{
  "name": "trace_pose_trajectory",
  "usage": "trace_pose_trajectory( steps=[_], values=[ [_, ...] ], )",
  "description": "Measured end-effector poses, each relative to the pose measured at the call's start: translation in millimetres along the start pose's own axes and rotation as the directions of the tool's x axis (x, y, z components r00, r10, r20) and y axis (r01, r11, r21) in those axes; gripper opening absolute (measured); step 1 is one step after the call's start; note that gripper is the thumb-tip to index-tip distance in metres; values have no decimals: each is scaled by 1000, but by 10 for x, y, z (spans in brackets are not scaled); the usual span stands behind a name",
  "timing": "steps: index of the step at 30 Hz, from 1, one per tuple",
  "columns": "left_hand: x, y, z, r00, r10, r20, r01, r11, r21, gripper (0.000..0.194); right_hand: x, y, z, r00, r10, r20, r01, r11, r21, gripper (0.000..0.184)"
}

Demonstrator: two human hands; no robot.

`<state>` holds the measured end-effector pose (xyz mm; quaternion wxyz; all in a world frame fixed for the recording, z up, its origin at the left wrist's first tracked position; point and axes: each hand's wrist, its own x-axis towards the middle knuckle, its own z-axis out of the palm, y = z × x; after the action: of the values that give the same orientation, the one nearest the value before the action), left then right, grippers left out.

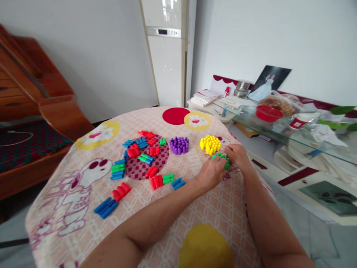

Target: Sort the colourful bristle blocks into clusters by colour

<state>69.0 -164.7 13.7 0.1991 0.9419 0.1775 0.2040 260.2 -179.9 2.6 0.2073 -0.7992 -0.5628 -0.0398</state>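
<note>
A tight cluster of green pegs with rounded tops (pixel 225 163) stands upright near the right side of the table. My left hand (pixel 212 172) reaches over it from the left, fingers closed on the pegs. From the right, my right hand (pixel 236 154) curls its fingers against the far right edge of the same cluster; its fingertips are partly hidden. Just beyond stands a group of yellow pegs (pixel 209 144). Left of that is a purple peg group (pixel 179 145), also upright. Red pegs (pixel 121 191) and blue pegs (pixel 106 207) lie on their sides in small rows, with some green ones among them.
A patterned cloth (pixel 192 208) covers the round table. To the right, a glass shelf (pixel 245 119) carries a red bowl (pixel 269 113), a paper cup (pixel 299 121) and papers. A wooden chair (pixel 58 108) stands at the left, and a tall white appliance (pixel 167 67) behind.
</note>
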Motion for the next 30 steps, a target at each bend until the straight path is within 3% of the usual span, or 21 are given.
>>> trace_pose_trajectory(
  steps=[3, 6, 9, 12, 17, 20, 25, 30],
  values=[
    [9, -23, -258, 999, -5, 31, 4, 999, 54, 12, -8, 12, 3, 1000, 6, 10, -7, 999, 32, 42],
    [-1, -194, -629, 983, -57, 174, 22, 980, 196, 12, -38, 0, -18, 1000, 22, 2, -22, 996, 92, 42],
    [-59, -454, -962, 947, -112, 302, 14, 951, 309, 14, -63, -10, -39, 1000, 24, -20, -21, 992, 128, 40],
    [-165, -615, -1137, 896, -211, 390, 34, 910, 414, 23, -64, -4, -44, 1000, 13, -28, -9, 990, 142, 40],
    [-418, -586, -1162, 790, -324, 520, 27, 866, 499, 22, -52, 1, -53, 999, 16, -37, -11, 991, 137, 40],
    [-572, -616, -1151, 771, -340, 539, 24, 861, 508, 22, -50, -15, -72, 999, 29, -37, -24, 989, 143, 39],
    [-720, -761, -1127, 805, -304, 509, 58, 895, 442, 25, -42, -46, -95, 998, 62, -24, -58, 987, 148, 38],
    [-644, -821, -1137, 878, -248, 410, 119, 941, 316, 28, -38, -43, -84, 996, 84, -15, -80, 986, 147, 37]
  ],
)
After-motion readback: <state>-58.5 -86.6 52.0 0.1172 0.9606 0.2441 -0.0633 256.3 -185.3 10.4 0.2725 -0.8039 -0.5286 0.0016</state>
